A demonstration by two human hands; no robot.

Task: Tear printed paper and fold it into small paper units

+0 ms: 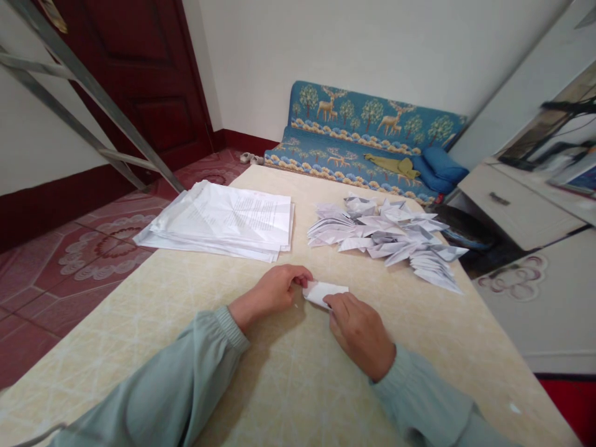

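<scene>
A small folded piece of white paper (329, 290) is held between my two hands, just above or on the table. My left hand (278, 289) pinches its left end with thumb and fingers. At the paper's right end, my right hand (358, 326) grips the lower edge, its fingertips partly hidden behind the knuckles. Beyond my left hand lies a stack of printed white sheets (228, 217), creased on top. Past my right hand spreads a heap of folded paper pieces (382, 233) with pointed ends, some nested in rows.
The pale patterned table (288, 385) runs under both arms. Behind it stands a blue sofa (335, 149) with deer print and a yellowish cloth (393, 165). A metal ladder (107, 105) leans at the left, before a dark red door (139, 68). A white cabinet (526, 205) is at the right.
</scene>
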